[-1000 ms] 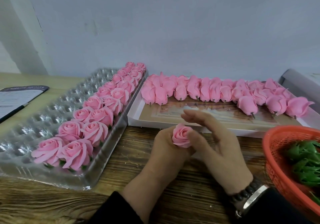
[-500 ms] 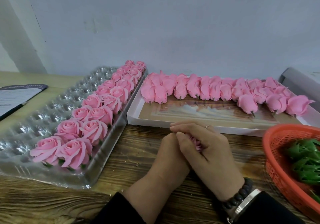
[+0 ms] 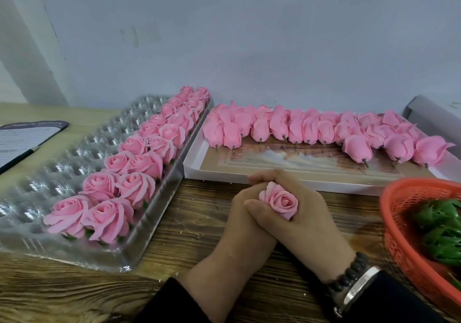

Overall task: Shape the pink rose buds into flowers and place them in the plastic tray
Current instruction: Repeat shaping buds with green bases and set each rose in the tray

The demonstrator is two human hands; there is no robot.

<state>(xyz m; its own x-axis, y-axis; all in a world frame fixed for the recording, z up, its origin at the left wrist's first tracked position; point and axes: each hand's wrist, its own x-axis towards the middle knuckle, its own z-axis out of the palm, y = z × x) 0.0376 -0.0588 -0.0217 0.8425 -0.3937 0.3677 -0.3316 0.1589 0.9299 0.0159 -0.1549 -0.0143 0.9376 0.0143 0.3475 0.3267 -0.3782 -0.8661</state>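
Rose [image 3: 280, 203] exposed again between the hands, petals more spread than 1.0 s ago. Right hand [image 3: 309, 225] drawn back off the bloom it covered 0.5 s ago, now cupping left hand [image 3: 245, 223].

Pale grey-blue wall [image 3: 249, 35] behind a wood-grain table [image 3: 199, 213], evenly lit.

pink rose [image 3: 279, 201] at centre; pink roses with green bases fill the clear, silvery plastic tray [image 3: 62, 168] at left. pink buds [image 3: 299, 128] line a white-edged box [image 3: 217, 173]. orange-red mesh basket [image 3: 409, 223], lower right, holds green sepals [image 3: 441, 233]. brown wood-grain table [image 3: 74, 295].
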